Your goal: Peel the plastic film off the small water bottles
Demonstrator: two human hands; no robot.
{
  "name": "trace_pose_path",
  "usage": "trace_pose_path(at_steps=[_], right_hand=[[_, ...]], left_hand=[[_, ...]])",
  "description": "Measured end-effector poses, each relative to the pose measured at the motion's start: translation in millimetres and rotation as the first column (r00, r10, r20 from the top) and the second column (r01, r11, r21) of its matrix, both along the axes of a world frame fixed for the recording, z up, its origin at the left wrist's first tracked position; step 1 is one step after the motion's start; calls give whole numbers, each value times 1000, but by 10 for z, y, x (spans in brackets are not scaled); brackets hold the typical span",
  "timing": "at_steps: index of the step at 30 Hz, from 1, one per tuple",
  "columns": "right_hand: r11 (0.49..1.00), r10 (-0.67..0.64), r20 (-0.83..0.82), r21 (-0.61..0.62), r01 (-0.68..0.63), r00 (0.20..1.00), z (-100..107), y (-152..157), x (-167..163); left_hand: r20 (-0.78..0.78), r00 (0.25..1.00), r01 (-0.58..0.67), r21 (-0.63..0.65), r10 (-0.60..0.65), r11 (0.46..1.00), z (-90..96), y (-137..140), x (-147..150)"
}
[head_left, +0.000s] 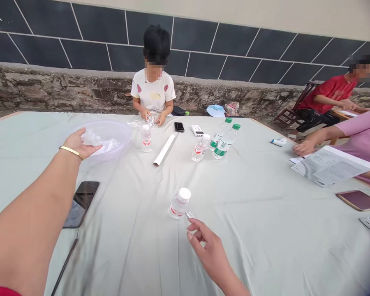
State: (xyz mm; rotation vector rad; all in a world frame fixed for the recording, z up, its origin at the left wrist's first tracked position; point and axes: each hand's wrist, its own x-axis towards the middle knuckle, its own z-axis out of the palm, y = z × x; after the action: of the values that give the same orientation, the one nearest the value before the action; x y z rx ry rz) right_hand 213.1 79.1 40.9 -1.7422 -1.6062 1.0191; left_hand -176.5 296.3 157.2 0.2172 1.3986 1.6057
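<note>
My left hand [78, 146], with a gold bracelet on its wrist, reaches over the near rim of a pale translucent basin [123, 142]. Its fingers are spread and nothing is in them. Crumpled clear plastic [106, 144] lies inside the basin. My right hand [208, 246] is low over the table, loosely curled, with thumb and fingers apart and nothing visible between them. Just beyond its fingertips is a small silvery piece [189, 214], too small to name. A clear plastic bottle [177, 207] with a white cap and red-and-white label stands upright beside that piece.
A phone [84, 197] with a cable lies by my left forearm. Farther off are a white roll [164, 151], two similar bottles and two green-capped water bottles [223, 144]. A person [154, 92] sits opposite, handling something plastic; another person's hand [305, 147] rests near papers.
</note>
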Motion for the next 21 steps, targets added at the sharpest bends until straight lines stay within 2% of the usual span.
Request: trace_pose_path(at_steps=[2, 3, 5, 7, 10, 13, 15, 17, 21], right_hand=[[993, -108, 10, 43, 107, 994, -84, 178, -9], [992, -118, 9, 46, 117, 993, -129, 268, -32], [997, -73, 14, 24, 73, 997, -215, 437, -109], [1000, -15, 24, 5, 15, 1000, -284, 583, -201], [998, -31, 35, 64, 29, 999, -353, 807, -313], [985, -110, 34, 136, 105, 993, -392, 1132, -389], [970, -176, 42, 176, 166, 984, -411, 1420, -439], [955, -228, 61, 209, 211, 972, -426, 1738, -496], [929, -321, 103, 228, 291, 942, -427, 2349, -600]], left_hand=[[-60, 998, -7, -23, 5, 1000, -20, 52, 1], [-106, 994, -16, -23, 13, 1000, -60, 18, 38], [-200, 980, 19, 22, -14, 1000, -191, -160, 172], [-261, 956, 157, 76, -132, 985, -377, -458, 362], [-245, 898, 382, 19, -366, 924, -726, -1024, 693], [-248, 821, 500, -122, -514, 857, -1108, -1591, 1039], [-264, 760, 569, -170, -593, 805, -1352, -1907, 1251], [-308, 720, 606, -157, -621, 780, -1568, -2146, 1417], [-490, 559, 668, -211, -669, 713, -1844, -2364, 1552]])
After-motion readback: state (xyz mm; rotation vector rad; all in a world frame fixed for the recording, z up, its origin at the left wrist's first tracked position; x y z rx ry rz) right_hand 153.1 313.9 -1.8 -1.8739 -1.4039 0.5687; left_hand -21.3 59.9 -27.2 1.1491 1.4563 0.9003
